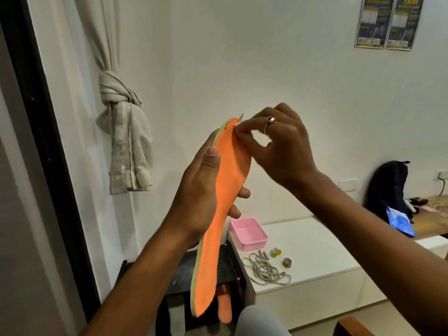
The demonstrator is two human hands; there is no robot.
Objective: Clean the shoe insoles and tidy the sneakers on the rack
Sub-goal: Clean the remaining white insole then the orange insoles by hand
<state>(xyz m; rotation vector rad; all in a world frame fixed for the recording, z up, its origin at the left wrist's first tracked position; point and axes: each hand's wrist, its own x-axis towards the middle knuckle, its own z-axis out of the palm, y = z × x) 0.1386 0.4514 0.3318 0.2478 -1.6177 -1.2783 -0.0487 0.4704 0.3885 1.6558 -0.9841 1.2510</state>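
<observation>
I hold an orange insole (225,214) with a pale green edge upright in front of me, its top end high. My left hand (201,187) grips its middle from the left, thumb on the front, fingers wrapped behind. My right hand (276,146), wearing a ring, pinches a small pale scrap against the insole's top right edge. A second orange insole (224,306) lies lower down on a dark rack (184,267), partly hidden behind the held one.
A white low cabinet (315,258) carries a pink box (249,234), a tangle of grey laces (265,269) and small items. A knotted curtain (126,132) hangs left. A dark backpack (388,187) and blue bag (400,221) sit at right.
</observation>
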